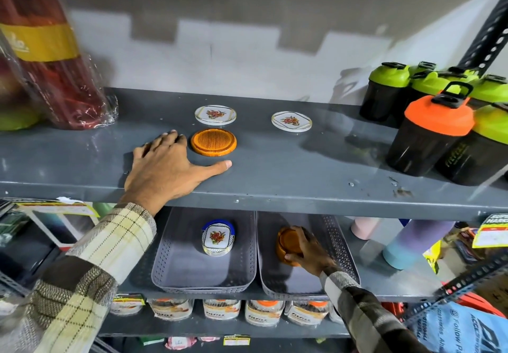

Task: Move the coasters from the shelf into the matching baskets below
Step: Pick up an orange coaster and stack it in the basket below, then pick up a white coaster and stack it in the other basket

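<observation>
On the grey shelf (288,165) lie an orange woven coaster (214,142) and two white floral coasters (215,115) (291,121). My left hand (167,165) rests flat on the shelf just left of the orange coaster, fingers spread, holding nothing. Below, the left grey basket (176,270) holds a stack of white floral coasters (218,238). In the right grey basket (338,245), my right hand (309,248) grips a stack of orange coasters (287,244).
Black shaker bottles with green and orange lids (434,133) crowd the shelf's right end. Wrapped red bottles (46,58) stand at its left. Pastel tumblers (412,242) sit right of the baskets. Jars (220,308) line the shelf beneath.
</observation>
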`<act>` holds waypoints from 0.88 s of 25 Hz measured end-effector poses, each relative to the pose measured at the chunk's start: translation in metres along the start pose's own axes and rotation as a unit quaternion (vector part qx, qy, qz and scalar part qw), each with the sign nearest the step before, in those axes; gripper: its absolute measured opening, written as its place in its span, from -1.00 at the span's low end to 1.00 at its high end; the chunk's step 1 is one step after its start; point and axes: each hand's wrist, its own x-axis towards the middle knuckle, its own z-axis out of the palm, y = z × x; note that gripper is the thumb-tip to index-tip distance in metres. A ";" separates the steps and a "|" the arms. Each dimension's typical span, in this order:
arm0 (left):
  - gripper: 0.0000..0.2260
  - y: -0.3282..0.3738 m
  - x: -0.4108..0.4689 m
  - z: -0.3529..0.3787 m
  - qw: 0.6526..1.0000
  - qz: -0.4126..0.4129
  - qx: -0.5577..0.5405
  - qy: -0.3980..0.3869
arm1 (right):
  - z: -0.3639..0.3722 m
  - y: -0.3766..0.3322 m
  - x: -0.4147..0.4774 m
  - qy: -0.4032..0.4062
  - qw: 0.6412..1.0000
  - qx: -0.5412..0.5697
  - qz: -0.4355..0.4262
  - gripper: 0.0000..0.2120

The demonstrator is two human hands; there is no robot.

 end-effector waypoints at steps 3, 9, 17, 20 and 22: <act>0.20 0.001 -0.001 0.001 1.000 -0.004 -0.006 -0.001 | -0.010 -0.014 -0.013 0.035 0.999 0.019 -0.037 -0.27; 0.24 0.000 -0.003 0.000 1.000 -0.002 -0.005 -0.007 | -0.052 -0.072 -0.086 0.195 0.970 -0.027 -0.144 -0.53; 0.28 0.001 -0.006 -0.002 1.000 -0.001 -0.014 -0.028 | -0.134 -0.187 -0.160 0.416 0.825 0.096 -0.370 -0.77; 0.30 -0.001 -0.006 -0.002 0.999 0.001 -0.015 -0.037 | -0.169 -0.221 -0.143 0.438 0.805 0.111 -0.384 -0.76; 0.30 -0.001 -0.005 -0.002 0.999 0.006 -0.019 -0.034 | -0.193 -0.235 -0.117 0.443 0.811 0.113 -0.365 -0.74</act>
